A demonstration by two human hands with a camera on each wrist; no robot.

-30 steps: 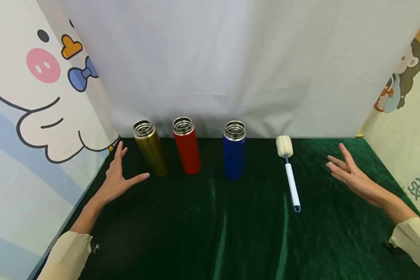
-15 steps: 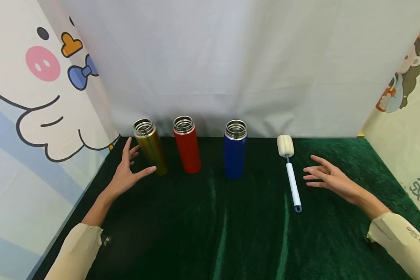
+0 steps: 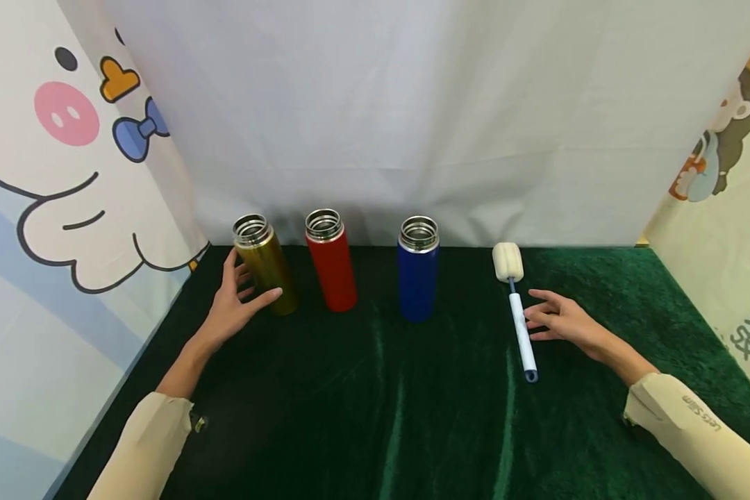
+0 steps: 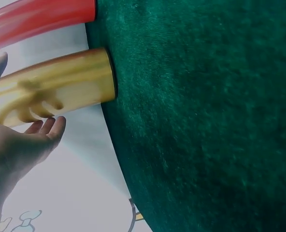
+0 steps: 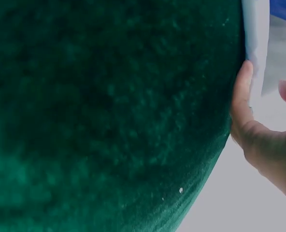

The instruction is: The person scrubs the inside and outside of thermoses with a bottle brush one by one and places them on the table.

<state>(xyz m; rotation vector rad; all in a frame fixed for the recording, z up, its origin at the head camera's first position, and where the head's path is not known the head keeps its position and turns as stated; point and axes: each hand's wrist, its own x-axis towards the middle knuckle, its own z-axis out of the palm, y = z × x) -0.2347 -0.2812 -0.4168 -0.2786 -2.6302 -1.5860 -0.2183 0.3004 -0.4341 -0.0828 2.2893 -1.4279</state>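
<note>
At the back left, a gold bottle (image 3: 271,278) stands upright without a lid. My left hand (image 3: 230,311) reaches around its near left side, thumb in front and fingers spread on the far side. In the left wrist view the bent fingertips (image 4: 59,126) are right at the bottle's shiny wall, which mirrors them. A sponge bottle brush (image 3: 522,326) with a white handle and cream head lies on the table. Beside its handle is my right hand (image 3: 565,322), fingertips at the handle's right edge, and in the right wrist view the thumb is apart from the fingers.
A red bottle (image 3: 334,272) and a blue bottle (image 3: 418,278), both lidless, stand to the right of the gold one. Dark green cloth (image 3: 325,417) covers the table. A white curtain (image 3: 375,125) hangs behind, with printed cartoon sheets at both sides.
My left hand has moved right and in around the gold bottle. The right hand has come left to the brush handle. Bottles and brush stay where they were.
</note>
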